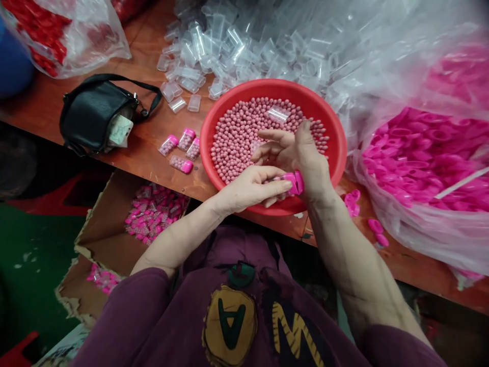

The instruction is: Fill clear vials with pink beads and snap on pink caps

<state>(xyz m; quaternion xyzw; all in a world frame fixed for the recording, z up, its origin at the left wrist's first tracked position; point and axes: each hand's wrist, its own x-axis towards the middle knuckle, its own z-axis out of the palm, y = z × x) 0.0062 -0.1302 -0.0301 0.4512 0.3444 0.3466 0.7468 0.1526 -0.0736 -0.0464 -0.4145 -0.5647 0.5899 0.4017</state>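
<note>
My left hand (252,187) is closed around a small clear container with a pink flip cap (291,182), held over the near rim of a red basin (273,87). My right hand (301,150) is open beside it, fingers apart, with the heel of the palm against or very close to the cap's lid. Pink beads (239,122) fill the basin's bottom, and a clear empty container (278,114) lies on them. A second container (255,147) shows partly behind my right fingers. The lower part of the held container is hidden by my left fingers.
Several filled containers (181,164) lie left of the basin, near a black bag (100,109). Clear containers (237,48) are heaped behind. A plastic bag of pink caps (428,153) stands right, loose caps (352,202) before it. A cardboard box (105,229) sits below the table edge.
</note>
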